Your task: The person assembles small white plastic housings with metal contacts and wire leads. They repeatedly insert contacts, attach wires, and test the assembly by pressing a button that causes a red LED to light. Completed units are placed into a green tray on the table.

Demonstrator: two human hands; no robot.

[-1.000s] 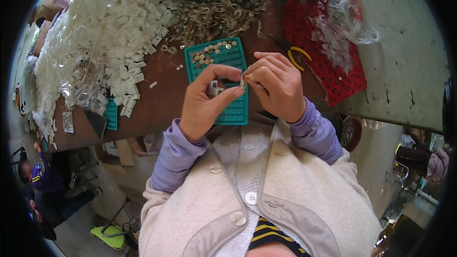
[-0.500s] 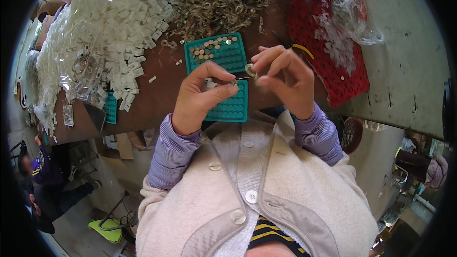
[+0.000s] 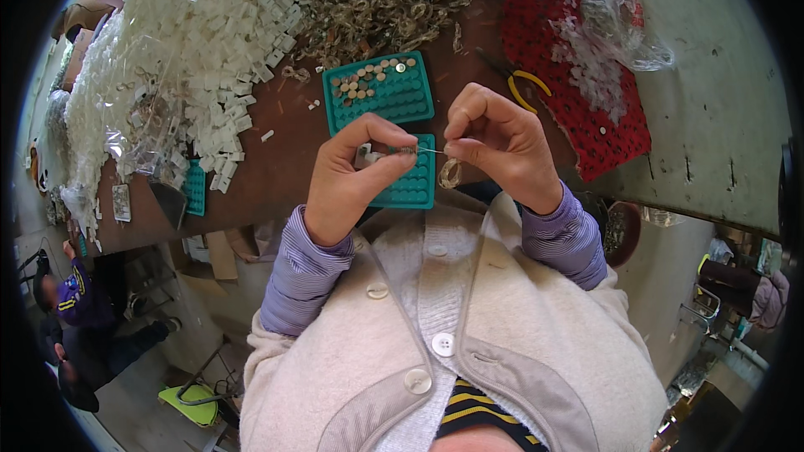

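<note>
My left hand pinches a small white plastic piece between thumb and fingers, just above the near edge of the brown table. My right hand pinches a thin metal wire that runs across to the white piece. A small metal ring hangs under my right fingers. Both hands hover over a teal tray with rows of small pockets. A second teal tray behind it carries several small round metal discs.
A large heap of white plastic pieces fills the table's left. A pile of metal rings lies at the back. A red mat with clear bits and yellow-handled pliers lie to the right. A person sits on the floor at lower left.
My hands have drawn slightly apart, and the thin wire now shows stretched between them. The view has shifted a little; the trays lie as before.
</note>
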